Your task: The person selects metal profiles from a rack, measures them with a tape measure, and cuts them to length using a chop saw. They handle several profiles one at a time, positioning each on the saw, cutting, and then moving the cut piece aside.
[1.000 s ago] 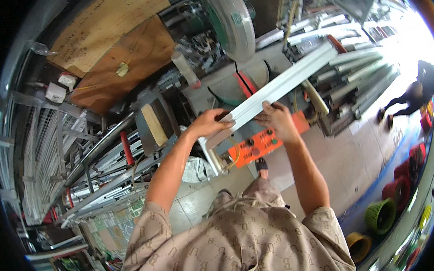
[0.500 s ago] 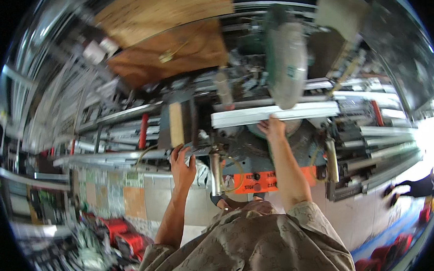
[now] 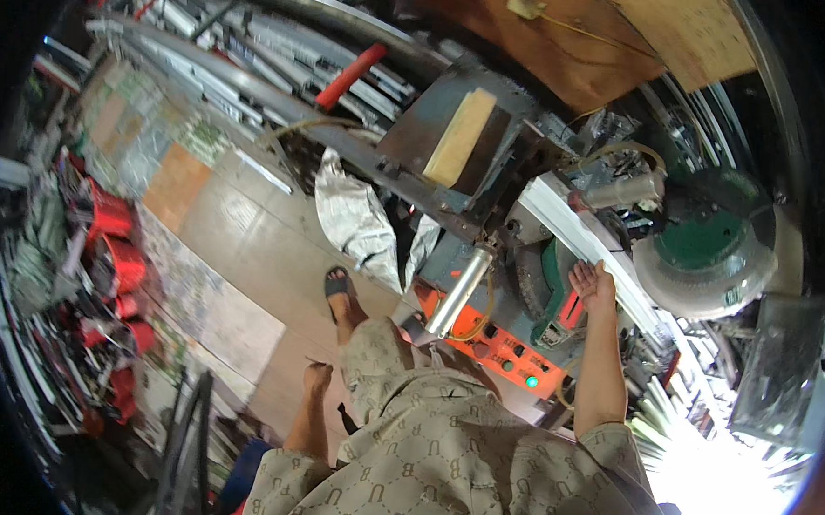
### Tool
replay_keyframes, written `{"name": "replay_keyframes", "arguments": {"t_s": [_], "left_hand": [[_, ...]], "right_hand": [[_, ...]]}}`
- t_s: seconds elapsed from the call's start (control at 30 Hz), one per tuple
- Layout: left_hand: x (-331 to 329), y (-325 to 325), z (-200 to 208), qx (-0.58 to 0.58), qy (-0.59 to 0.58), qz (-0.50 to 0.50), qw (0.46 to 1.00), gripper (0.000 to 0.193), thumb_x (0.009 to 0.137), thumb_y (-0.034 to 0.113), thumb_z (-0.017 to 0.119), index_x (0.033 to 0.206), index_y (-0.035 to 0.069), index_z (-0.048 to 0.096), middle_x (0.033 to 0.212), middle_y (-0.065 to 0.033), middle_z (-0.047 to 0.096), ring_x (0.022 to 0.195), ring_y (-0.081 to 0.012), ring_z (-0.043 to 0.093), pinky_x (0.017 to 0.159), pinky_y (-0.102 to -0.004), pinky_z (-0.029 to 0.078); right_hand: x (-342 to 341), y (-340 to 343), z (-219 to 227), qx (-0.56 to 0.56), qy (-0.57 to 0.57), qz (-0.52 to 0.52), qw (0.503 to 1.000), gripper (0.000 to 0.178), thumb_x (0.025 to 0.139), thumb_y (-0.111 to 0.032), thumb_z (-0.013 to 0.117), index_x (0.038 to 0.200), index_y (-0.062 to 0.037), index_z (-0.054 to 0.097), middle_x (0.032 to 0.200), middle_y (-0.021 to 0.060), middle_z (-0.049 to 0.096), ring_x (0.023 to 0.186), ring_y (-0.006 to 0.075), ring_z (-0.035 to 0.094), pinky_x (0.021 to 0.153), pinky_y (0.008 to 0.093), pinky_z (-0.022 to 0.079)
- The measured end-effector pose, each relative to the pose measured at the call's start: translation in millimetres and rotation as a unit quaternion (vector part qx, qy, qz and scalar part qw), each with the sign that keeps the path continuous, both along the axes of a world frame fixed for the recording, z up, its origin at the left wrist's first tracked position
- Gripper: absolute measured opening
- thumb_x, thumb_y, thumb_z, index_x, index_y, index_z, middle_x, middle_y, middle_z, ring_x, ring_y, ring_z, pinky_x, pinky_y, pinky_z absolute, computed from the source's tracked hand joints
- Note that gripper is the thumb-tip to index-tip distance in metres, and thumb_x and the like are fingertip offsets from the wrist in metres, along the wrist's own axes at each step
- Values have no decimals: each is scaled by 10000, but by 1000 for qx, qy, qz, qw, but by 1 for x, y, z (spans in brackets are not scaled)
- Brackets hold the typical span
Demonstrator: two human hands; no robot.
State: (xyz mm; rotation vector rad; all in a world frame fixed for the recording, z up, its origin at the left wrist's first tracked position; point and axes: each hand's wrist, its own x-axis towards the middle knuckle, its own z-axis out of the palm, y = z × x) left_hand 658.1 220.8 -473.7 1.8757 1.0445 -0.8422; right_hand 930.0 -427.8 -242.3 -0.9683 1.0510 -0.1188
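Note:
A white, ridged metal profile (image 3: 589, 243) lies slantwise on the saw table, beside the miter saw's round blade guard (image 3: 708, 259). My right hand (image 3: 594, 286) is at the profile's near edge, fingers stretched out and spread, touching or nearly touching it. Under that hand is a green and red part (image 3: 564, 307) of the saw's base. Low by my left leg hangs my left hand (image 3: 318, 376), its fingers curled; a thin dark tip shows beside them, too small to name.
An orange control panel (image 3: 496, 346) with buttons and a lit green lamp fronts the saw, beside a metal cylinder (image 3: 460, 291). Left of it are a wooden block (image 3: 461, 137), a white sack (image 3: 354, 208) and a rack of metal profiles (image 3: 236, 57). Red containers (image 3: 114, 260) stand far left.
The view has swung left. My left hand has left the table edge near the wooden block and dropped to my side. My right hand stays by the profile, its fingers now more spread.

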Motion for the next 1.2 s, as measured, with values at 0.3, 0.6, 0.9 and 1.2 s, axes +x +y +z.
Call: {"name": "replay_keyframes", "arguments": {"t_s": [0.3, 0.6, 0.9, 1.2], "left_hand": [[-78, -17, 6, -170, 124, 221, 952, 174, 945, 175, 617, 998, 38, 710, 811, -58, 636, 683, -180, 594, 626, -350, 522], [58, 54, 37, -174, -54, 235, 955, 347, 970, 212, 631, 1232, -15, 655, 1075, -119, 712, 870, -228, 678, 744, -362, 560], [150, 48, 110, -128, -148, 60, 979, 377, 934, 246, 663, 1211, -10, 668, 1002, -105, 700, 856, -215, 674, 695, -340, 553], [265, -44, 228, -199, -368, -93, 904, 334, 970, 238, 674, 1223, 21, 677, 1074, -97, 720, 894, -208, 677, 751, -346, 549]], "right_hand": [[-3, -12, -8, -54, 35, 16, 998, 449, 1036, -466, 578, 1158, -36, 620, 1127, 101, 720, 1035, 262, 676, 975, 487, 531], [8, -1, -1, 22, 28, -95, 995, 356, 1054, -370, 566, 1131, -25, 603, 1110, 123, 697, 1032, 271, 664, 977, 493, 541], [-24, 57, 15, 27, -147, -147, 978, 342, 1032, -268, 612, 1242, -13, 523, 1054, 197, 626, 1007, 398, 660, 983, 629, 530], [-117, 98, 100, -68, -249, -154, 954, 336, 1053, -256, 594, 1098, 75, 634, 952, 146, 692, 805, 244, 687, 730, 407, 600]]}}
